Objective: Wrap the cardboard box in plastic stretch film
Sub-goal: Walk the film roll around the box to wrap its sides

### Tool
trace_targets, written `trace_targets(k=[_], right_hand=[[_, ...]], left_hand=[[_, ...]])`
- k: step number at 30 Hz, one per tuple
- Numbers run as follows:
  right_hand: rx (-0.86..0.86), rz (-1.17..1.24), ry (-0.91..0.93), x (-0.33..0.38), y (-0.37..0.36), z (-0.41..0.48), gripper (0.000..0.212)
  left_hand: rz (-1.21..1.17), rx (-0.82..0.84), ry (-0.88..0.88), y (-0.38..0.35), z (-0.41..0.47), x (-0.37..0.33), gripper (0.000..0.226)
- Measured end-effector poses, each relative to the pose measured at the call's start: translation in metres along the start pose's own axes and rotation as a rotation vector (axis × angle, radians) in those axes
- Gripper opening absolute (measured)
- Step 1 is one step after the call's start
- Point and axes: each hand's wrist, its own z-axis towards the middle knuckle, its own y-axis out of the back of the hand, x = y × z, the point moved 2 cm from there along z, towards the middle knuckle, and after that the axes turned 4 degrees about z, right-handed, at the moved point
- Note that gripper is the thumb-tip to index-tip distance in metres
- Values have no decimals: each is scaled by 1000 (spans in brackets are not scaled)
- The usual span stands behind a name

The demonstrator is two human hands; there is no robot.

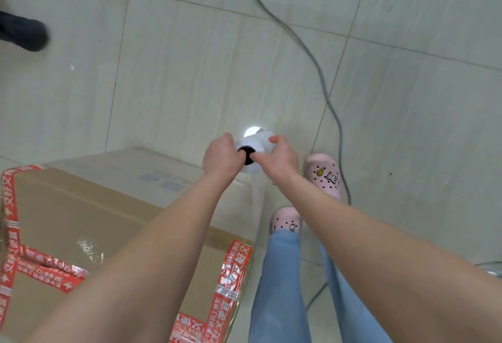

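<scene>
A large cardboard box [81, 215] with red printed tape stands on the floor at the lower left; its far side [141, 174] looks pale under a layer of clear film. Just past the box's far right corner I hold a white roll of stretch film [258, 144] upright, seen end-on with its dark core hole. My left hand [220, 156] grips the roll on its left side. My right hand [279, 156] grips its right side, fingers curled around it. A sheet of film [252, 193] runs from the roll down to the box corner.
A grey cable [312, 54] snakes across the tiled floor from the top to beside my feet in pink clogs [324, 174]. Another person's dark shoe [24, 33] is at the upper left. A second cable lies at the lower right.
</scene>
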Motion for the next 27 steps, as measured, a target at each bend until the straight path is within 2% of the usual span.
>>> trace_targets(k=[2,4,6,10,13,16,22,27], right_hand=[[43,-12,14,10,-2,3,48],[47,-26,24,20,-3,6,42],[61,-36,27,27,-3,8,41],[117,-111,48,34,-2,10,43],[133,-158,58,36,0,11,44],[136,-182,64,39,-1,11,47],[214,-189,71,57,-29,13,58],[274,-200,126,80,-58,17,55]], left_hand=[[-95,31,88,1,4,8,24],[-71,56,81,6,8,8,26],[39,33,1,13,10,3,26],[303,-21,-290,19,16,-16,31],[345,-9,-328,21,20,-19,25],[253,-22,-237,23,21,-13,20],[-117,-115,114,23,28,29,12],[-358,-157,314,29,35,62,11]])
